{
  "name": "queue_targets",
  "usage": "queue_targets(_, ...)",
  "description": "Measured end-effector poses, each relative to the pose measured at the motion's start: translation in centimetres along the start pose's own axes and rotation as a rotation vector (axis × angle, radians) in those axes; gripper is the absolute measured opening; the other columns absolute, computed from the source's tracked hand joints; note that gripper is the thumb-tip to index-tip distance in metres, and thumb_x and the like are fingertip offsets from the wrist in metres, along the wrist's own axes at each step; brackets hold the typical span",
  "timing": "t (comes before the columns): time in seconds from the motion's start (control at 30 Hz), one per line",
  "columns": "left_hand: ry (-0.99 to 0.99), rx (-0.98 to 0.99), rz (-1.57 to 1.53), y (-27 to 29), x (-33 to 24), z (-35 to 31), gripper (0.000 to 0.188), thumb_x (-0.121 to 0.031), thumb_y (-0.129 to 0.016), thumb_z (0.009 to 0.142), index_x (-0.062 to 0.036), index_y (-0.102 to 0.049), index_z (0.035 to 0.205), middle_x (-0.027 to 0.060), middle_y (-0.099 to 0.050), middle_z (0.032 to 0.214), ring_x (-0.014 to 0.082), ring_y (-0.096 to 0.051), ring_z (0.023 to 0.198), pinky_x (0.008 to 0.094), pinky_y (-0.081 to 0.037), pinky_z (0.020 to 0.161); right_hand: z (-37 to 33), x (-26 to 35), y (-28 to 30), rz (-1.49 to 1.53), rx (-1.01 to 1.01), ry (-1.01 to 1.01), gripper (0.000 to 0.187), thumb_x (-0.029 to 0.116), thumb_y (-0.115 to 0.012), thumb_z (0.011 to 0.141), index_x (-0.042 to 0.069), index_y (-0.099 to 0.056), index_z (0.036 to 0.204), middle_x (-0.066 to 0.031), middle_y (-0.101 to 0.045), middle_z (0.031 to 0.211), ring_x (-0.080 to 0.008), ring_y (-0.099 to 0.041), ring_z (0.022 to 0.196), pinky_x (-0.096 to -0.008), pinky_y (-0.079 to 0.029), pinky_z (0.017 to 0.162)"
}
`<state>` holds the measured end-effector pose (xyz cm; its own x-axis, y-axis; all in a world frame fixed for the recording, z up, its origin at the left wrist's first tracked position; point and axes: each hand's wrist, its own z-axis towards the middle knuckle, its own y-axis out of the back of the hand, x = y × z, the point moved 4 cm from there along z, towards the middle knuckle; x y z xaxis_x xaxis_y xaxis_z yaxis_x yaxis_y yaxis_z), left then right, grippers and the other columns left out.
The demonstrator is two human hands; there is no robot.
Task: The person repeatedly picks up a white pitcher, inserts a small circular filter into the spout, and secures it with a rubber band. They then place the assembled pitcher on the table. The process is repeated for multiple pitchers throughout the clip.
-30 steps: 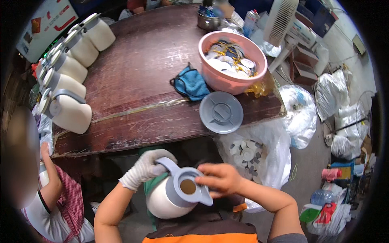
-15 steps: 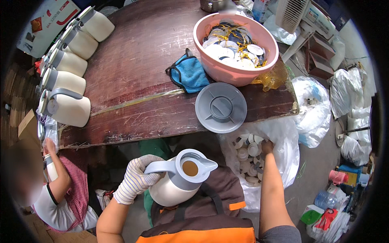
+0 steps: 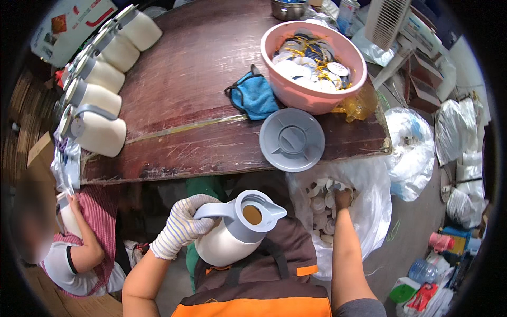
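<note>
My left hand, in a striped white glove, is wrapped round the grey handle of a cream vacuum jug. The jug has a grey collar and spout, tilts slightly over my lap, and its mouth has no lid on it; a brownish inside shows through the opening. My bare right hand reaches down into a clear plastic bag below the table edge. Loose whitish round lids fill that bag around my fingers. The fingertips are hidden among them, so a grasp cannot be made out.
On the dark red table stand a pink basin of round tags with yellow strings, a blue cloth and a round grey plastic piece. Several finished-looking jugs line the left side. A co-worker sits at left, holding a jug.
My right hand has shifted slightly down and left within the bag. The jug stays in my left hand, a little farther right in view. The whole view has shifted slightly.
</note>
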<state>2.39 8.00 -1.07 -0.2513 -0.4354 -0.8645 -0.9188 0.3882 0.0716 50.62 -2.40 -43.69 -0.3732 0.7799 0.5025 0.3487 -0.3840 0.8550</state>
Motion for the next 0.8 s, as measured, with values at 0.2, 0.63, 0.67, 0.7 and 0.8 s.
queue_targets(0.2,-0.043,0.038,0.169,0.4,-0.3,-0.5,0.034,-0.012,-0.066,0.075,0.0000,-0.066,0.106,0.0035,-0.067,0.091,0.0094,-0.060,0.085,0.0256,-0.049,0.079,3.3,2.3,-0.3,-0.272,0.454,0.066,0.085,0.064,-0.061,0.078,-0.004,-0.056,0.129,-0.0271,-0.049,0.139,-0.0408,-0.045,0.130,-0.0426,-0.035,0.110)
queue_targets(0.63,-0.036,0.008,0.229,0.3,-2.4,0.2,0.030,-0.010,-0.071,0.076,-0.0010,-0.069,0.104,0.0036,-0.068,0.082,0.0073,-0.063,0.076,0.0249,-0.052,0.071,-5.5,5.4,4.2,-0.052,0.930,0.122,0.092,0.045,-0.075,0.072,0.009,-0.034,0.147,-0.0205,-0.060,0.124,-0.0296,-0.063,0.106,-0.0402,-0.051,0.085)
queue_targets(0.67,-0.026,0.021,0.245,0.2,-2.8,0.3,0.030,-0.010,-0.071,0.076,-0.0009,-0.069,0.104,0.0039,-0.068,0.082,0.0069,-0.063,0.076,0.0247,-0.052,0.071,-6.7,4.5,4.8,0.266,0.982,0.008,0.094,0.045,-0.076,0.070,0.006,-0.037,0.145,-0.0198,-0.060,0.124,-0.0273,-0.063,0.107,-0.0377,-0.051,0.087)
queue_targets(0.7,-0.057,0.011,0.315,0.2,-2.7,0.1,0.030,-0.011,-0.071,0.076,-0.0001,-0.068,0.105,0.0040,-0.068,0.081,0.0071,-0.063,0.075,0.0246,-0.052,0.070,-8.8,7.2,7.4,0.507,1.081,0.014,0.097,0.044,-0.077,0.069,0.005,-0.035,0.146,-0.0173,-0.057,0.127,-0.0263,-0.061,0.109,-0.0368,-0.050,0.089)
queue_targets(0.8,-0.101,0.101,0.354,-1.1,-1.7,-0.2,0.037,-0.017,-0.070,0.078,-0.0033,-0.067,0.112,0.0093,-0.072,0.092,0.0145,-0.068,0.084,0.0281,-0.052,0.079,-15.1,21.1,19.8,0.926,1.269,0.161,0.099,0.035,-0.079,0.069,0.006,-0.030,0.150,-0.0151,-0.049,0.136,-0.0277,-0.053,0.120,-0.0377,-0.044,0.098)
